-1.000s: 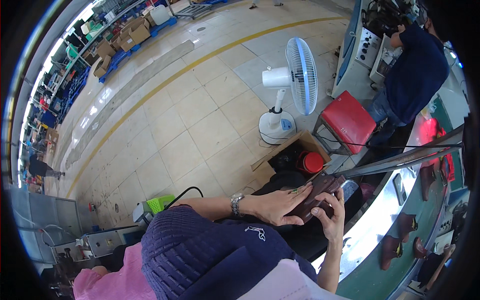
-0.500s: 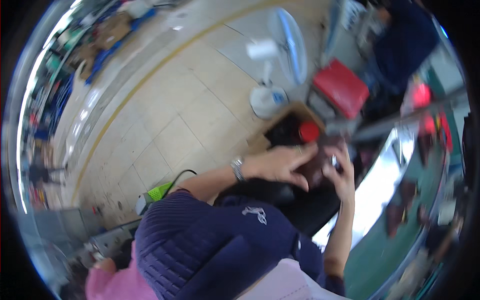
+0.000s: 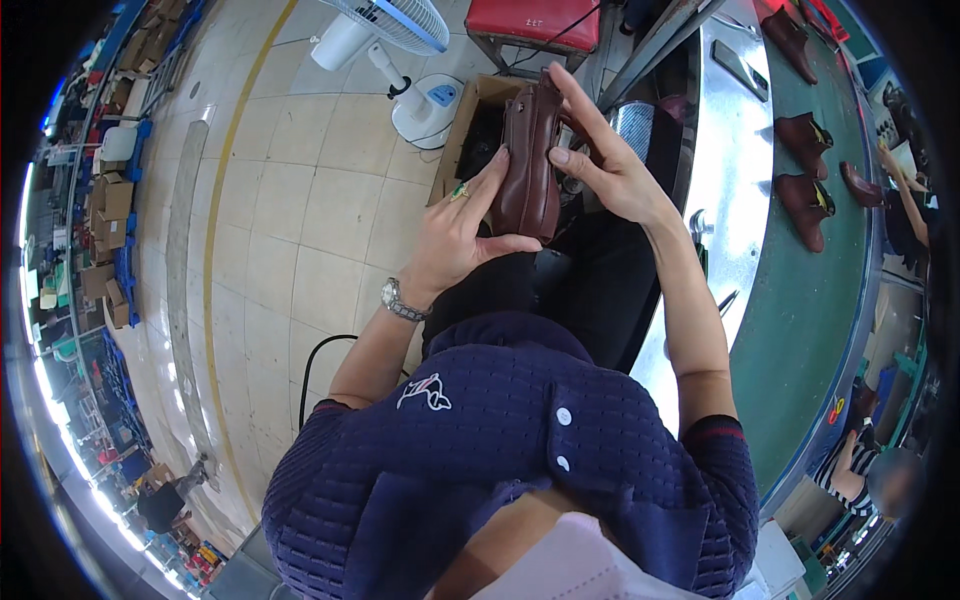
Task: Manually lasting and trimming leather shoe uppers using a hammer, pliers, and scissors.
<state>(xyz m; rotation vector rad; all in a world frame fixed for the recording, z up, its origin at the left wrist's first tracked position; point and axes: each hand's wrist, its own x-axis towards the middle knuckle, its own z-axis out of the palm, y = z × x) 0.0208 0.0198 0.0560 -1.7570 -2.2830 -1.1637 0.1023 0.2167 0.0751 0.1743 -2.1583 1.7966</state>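
Note:
A dark brown leather shoe is held up over my lap between both hands, its rounded end toward me. Along its left side press the fingers of my left hand, with the thumb reaching under the near end. My right hand grips the shoe's far right side, thumb bent and the other fingers stretched along its upper edge. Parts of the right fingertips are hidden behind the leather. Just beyond the shoe, an open cardboard box with dark contents stands on the floor.
To my right runs a shiny metal ledge with a phone on it. Beside it, a green conveyor belt carries several brown shoes. A fan and a red stool stand ahead. Another person sits across the belt.
The view has swung to the right and sharpened from a blur. The brown shoe now stands lengthwise between my hands, and a red round thing earlier seen near the box no longer shows.

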